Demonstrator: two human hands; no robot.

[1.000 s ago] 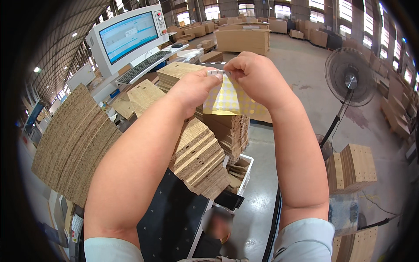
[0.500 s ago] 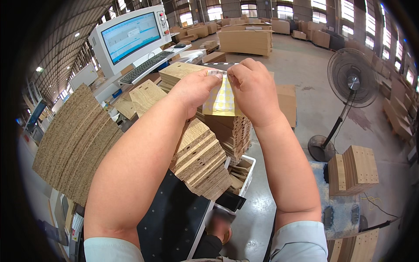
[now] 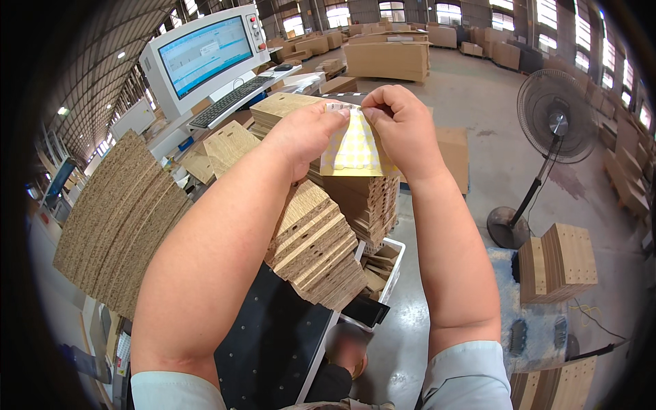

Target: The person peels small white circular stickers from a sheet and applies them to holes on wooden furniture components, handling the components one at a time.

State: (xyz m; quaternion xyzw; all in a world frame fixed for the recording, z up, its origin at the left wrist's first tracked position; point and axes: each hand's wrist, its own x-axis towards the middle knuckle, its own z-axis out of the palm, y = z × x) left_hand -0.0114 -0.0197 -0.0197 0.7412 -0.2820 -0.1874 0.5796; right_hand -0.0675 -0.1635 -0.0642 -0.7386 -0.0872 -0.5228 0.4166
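Over the wooden stacks I hold up a yellow-edged sheet (image 3: 348,156) patterned with rows of round pale dots, probably stickers. My left hand (image 3: 311,133) is closed on its upper left part, with the thumb lying across the top strip. At the upper right edge my right hand (image 3: 400,126) makes a pinch, thumb against bent forefinger. Whether a loose dot sits between those fingertips is too small to tell. Just below the sheet rises a stack of boards with notched edges (image 3: 369,212). Under my left forearm leans a row of cut wood panels (image 3: 318,242).
Particleboard panels (image 3: 116,225) stand at the left, near a monitor (image 3: 205,55) and keyboard (image 3: 232,101). A white crate (image 3: 393,273) holds wood offcuts. At the right are a floor fan (image 3: 557,123) and drilled boards (image 3: 560,263). Part of a dark-clothed person (image 3: 331,383) shows below.
My right hand has shifted slightly up and right, and its fingers look more bent. More of the sheet's top strip shows between my hands. The whole view has moved a little.
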